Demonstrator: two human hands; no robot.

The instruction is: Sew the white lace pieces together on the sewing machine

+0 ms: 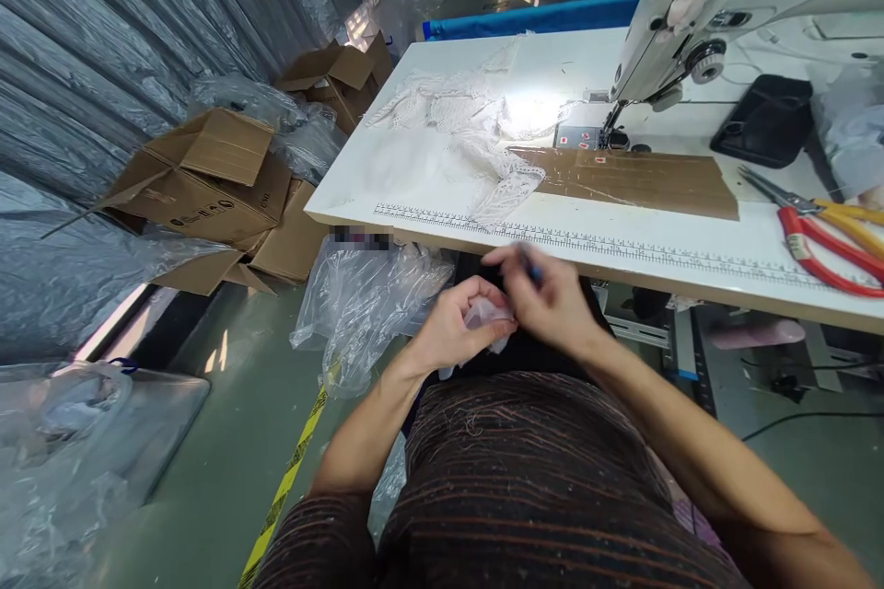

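Observation:
My left hand (pixel 456 324) is closed around a small piece of pale fabric (pixel 487 317), held over my lap just below the table's front edge. My right hand (pixel 549 294) is pinched beside it, touching the same fabric, with a small dark blue tool (pixel 531 269) sticking up between its fingers; the tool is blurred. Both hands sit below the printed ruler strip (pixel 587 244) on the white sewing table (pixel 387 175). White lace fabric (pixel 470 129) lies spread on the table above my hands.
A sewing machine (pixel 697 9) stands at the back right, with a brown cardboard strip (pixel 635 179) by its needle. Red and yellow scissors (pixel 829 235) and a black tray (pixel 766 120) lie at the right. Open cardboard boxes (pixel 207 184) and clear plastic bags (pixel 359 304) crowd the floor at left.

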